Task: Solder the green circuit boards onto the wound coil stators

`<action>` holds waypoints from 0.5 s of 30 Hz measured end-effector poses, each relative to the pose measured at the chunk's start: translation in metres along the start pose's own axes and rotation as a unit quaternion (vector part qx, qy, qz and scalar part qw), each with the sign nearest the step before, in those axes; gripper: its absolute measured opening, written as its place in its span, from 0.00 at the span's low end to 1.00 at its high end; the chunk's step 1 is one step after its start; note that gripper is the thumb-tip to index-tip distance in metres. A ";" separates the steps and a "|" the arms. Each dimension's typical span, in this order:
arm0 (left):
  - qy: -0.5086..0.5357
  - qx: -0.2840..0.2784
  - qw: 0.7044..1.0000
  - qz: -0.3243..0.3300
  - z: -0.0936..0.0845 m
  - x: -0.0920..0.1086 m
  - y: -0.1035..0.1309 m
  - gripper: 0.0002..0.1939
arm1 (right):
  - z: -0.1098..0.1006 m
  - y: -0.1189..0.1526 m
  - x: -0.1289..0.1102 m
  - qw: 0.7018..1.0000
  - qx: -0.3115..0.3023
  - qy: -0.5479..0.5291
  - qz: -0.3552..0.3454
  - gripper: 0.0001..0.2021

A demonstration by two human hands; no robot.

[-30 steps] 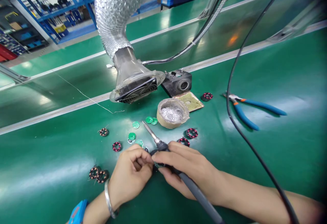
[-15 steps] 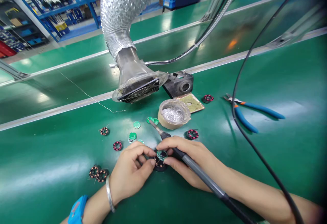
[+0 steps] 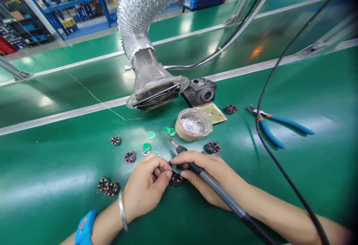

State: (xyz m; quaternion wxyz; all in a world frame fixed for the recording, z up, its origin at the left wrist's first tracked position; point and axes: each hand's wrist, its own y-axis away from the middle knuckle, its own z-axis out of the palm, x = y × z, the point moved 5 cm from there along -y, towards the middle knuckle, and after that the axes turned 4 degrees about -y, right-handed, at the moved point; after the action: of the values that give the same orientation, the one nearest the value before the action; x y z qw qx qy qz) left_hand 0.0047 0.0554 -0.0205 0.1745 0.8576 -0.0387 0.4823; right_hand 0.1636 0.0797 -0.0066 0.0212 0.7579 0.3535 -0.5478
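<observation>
In front of me a small round green circuit board [image 3: 177, 169] sits tilted over a wire-wound coil ring [image 3: 177, 180], which stands on a dark round base. My left hand [image 3: 145, 181] is closed, thumb and forefinger pinching at the board's left edge. From the right, my right hand [image 3: 215, 174] steadies the board between thumb and fingertips. That same hand keeps a soldering iron [image 3: 223, 192] lying across it, its tip pointing up and left, away from the board. The fingers partly hide the board and ring.
Loose green boards [image 3: 147, 147] and several coil rings [image 3: 129, 157] lie around. Beyond the iron tip stand a bowl of silvery bits [image 3: 192, 124], a yellow sponge [image 3: 215, 113] and an iron holder [image 3: 203, 93]. A fume hood [image 3: 156, 88] hangs above; pliers [image 3: 276, 123] and a cable [image 3: 264, 140] are right.
The green board has tipped flatter over the coil ring. Both hands stay around it with the iron still held. The whole view has shifted slightly.
</observation>
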 end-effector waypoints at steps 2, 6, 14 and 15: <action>-0.015 0.004 1.000 0.004 0.000 0.000 0.000 0.06 | 0.001 0.000 0.000 1.000 -0.003 -0.001 -0.001 0.14; -0.040 0.049 0.998 0.030 -0.001 0.003 0.003 0.04 | 0.001 0.004 0.002 1.000 0.002 -0.016 -0.004 0.15; -0.054 0.082 0.991 0.087 0.000 0.011 0.007 0.02 | -0.002 0.004 0.000 1.000 0.008 -0.014 -0.001 0.15; -0.059 0.088 0.990 0.090 0.000 0.011 0.006 0.03 | -0.002 0.004 -0.001 1.000 0.007 -0.014 -0.004 0.15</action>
State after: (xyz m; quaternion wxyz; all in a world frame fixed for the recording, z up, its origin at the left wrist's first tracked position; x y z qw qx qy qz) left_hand 0.0091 0.0505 -0.0097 0.0517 0.8896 -0.0832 0.4461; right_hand 0.1672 0.0774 -0.0067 0.0188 0.7492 0.3523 -0.5606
